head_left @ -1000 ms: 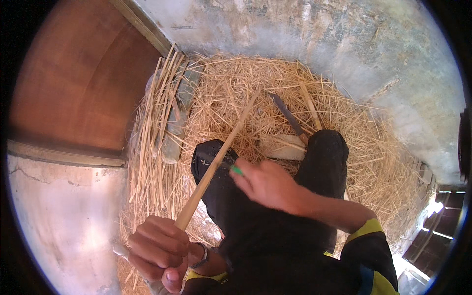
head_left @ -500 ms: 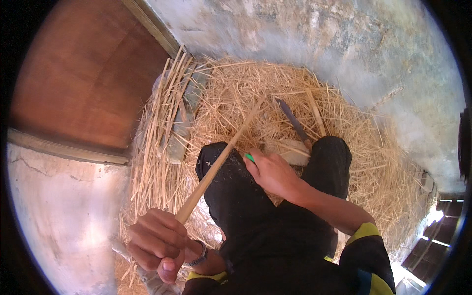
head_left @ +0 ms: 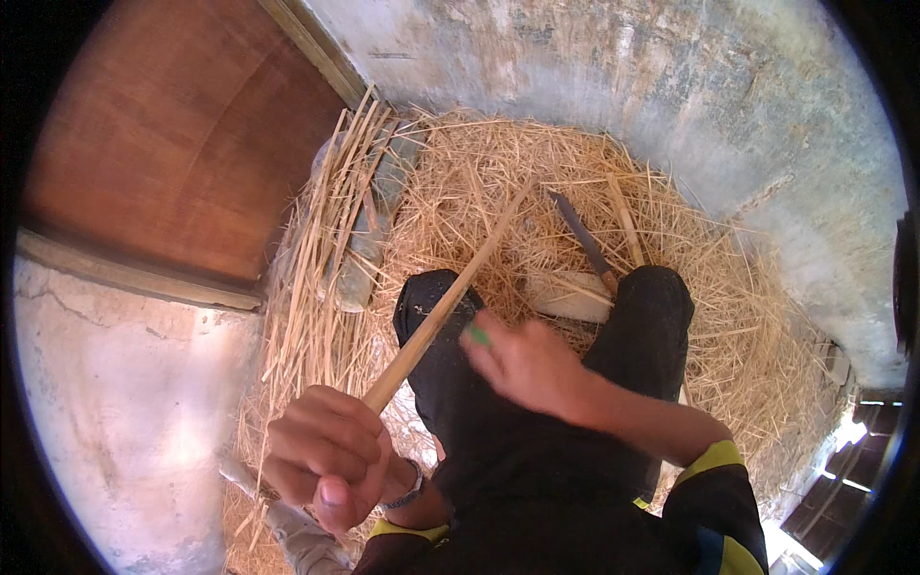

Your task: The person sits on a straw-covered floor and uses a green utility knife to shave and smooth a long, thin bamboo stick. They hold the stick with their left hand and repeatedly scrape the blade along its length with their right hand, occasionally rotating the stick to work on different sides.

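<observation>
My left hand [head_left: 328, 448] is closed around the near end of a long, pale bamboo strip [head_left: 443, 309]. The strip slants up and away over my left knee and tapers toward the shavings. Close to its right side is my right hand [head_left: 537, 369], smeared by motion but with the fingers curled. A small green-handled tool [head_left: 478, 335] pokes out of that grip; its blade, if any, does not show. Beyond my knees lies a machete [head_left: 581, 235] with a dark blade, its handle end beside my right knee.
Thin bamboo shavings [head_left: 479, 158] cover the floor around my legs. A bundle of split strips [head_left: 311, 249] lies at the left, near a brown panel [head_left: 163, 144]. A pale block [head_left: 572, 297] sits between my knees, and another bamboo piece [head_left: 625, 220] lies right of the machete. A stained wall [head_left: 671, 96] rises behind.
My right hand has shifted slightly down and left with the green-handled tool, now blurred. The whole view has moved a little; my left hand still grips the strip.
</observation>
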A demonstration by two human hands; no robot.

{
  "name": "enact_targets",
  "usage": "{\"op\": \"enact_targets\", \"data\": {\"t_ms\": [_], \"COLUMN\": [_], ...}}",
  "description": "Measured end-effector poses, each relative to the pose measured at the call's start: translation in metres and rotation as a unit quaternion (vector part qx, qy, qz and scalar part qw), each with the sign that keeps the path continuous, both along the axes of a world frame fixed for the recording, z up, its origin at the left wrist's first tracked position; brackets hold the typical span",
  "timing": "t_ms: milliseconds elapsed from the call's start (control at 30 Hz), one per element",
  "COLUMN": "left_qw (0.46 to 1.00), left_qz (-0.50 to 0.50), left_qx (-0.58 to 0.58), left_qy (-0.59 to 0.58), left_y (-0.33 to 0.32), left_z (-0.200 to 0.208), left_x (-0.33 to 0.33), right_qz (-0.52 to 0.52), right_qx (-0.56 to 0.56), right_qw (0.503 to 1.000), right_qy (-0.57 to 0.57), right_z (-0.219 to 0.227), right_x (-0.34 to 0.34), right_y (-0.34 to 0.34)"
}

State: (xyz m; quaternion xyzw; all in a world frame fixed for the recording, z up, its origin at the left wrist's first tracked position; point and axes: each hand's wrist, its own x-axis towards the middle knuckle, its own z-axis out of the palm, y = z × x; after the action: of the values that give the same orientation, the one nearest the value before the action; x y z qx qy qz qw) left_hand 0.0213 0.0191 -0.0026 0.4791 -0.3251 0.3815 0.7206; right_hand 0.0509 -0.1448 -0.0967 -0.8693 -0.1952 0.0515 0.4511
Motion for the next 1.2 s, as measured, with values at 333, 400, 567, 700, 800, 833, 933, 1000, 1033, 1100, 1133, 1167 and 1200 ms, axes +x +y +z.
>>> {"op": "enact_targets", "data": {"t_ms": [333, 400, 567, 700, 800, 833, 933, 1000, 1033, 1100, 1133, 1167, 1200], "left_qw": [0.994, 0.991, 0.979, 0.940, 0.924, 0.921, 0.925, 0.924, 0.922, 0.922, 0.919, 0.916, 0.925], "left_qz": [0.104, 0.129, 0.180, 0.292, 0.332, 0.340, 0.304, 0.333, 0.348, 0.341, 0.340, 0.342, 0.317], "left_qx": [0.017, 0.001, -0.071, -0.135, -0.143, -0.146, -0.193, -0.149, -0.126, -0.139, -0.148, -0.153, -0.154], "left_qy": [0.010, 0.023, 0.064, 0.110, 0.122, 0.123, 0.122, 0.115, 0.111, 0.122, 0.134, 0.144, 0.141], "left_y": [0.004, 0.009, -0.011, -0.025, -0.028, -0.030, -0.030, -0.024, -0.020, -0.020, -0.026, -0.030, -0.029], "left_z": [-0.007, -0.010, -0.004, -0.001, 0.000, 0.001, 0.003, 0.000, -0.001, 0.002, 0.007, 0.010, 0.012], "left_x": [0.000, 0.003, -0.002, 0.001, 0.000, 0.002, 0.006, 0.010, 0.012, 0.016, 0.018, 0.018, 0.017], "right_qz": [-0.042, -0.038, 0.014, -0.058, 0.009, 0.033, -0.019, -0.028, -0.003, 0.049, 0.059, 0.031, 0.007], "right_qx": [-0.049, -0.076, 0.030, -0.042, 0.015, 0.052, 0.020, -0.014, -0.015, -0.023, 0.027, 0.008, -0.008], "right_qw": [0.996, 0.996, 0.998, 0.997, 0.999, 0.998, 0.997, 0.997, 0.998, 0.998, 0.995, 0.999, 1.000], "right_qy": [0.053, 0.016, -0.053, -0.023, -0.035, -0.031, -0.074, -0.072, -0.058, -0.027, -0.077, -0.041, -0.004], "right_z": [-0.005, -0.004, 0.008, -0.021, 0.006, 0.012, -0.017, -0.012, -0.006, 0.015, 0.017, 0.013, 0.004], "right_x": [0.006, 0.008, -0.005, 0.026, 0.004, 0.001, 0.022, 0.030, 0.026, 0.012, 0.008, 0.012, 0.020], "right_y": [0.000, -0.003, 0.008, -0.005, 0.008, 0.010, 0.009, 0.004, 0.005, 0.012, 0.013, 0.009, 0.006]}}
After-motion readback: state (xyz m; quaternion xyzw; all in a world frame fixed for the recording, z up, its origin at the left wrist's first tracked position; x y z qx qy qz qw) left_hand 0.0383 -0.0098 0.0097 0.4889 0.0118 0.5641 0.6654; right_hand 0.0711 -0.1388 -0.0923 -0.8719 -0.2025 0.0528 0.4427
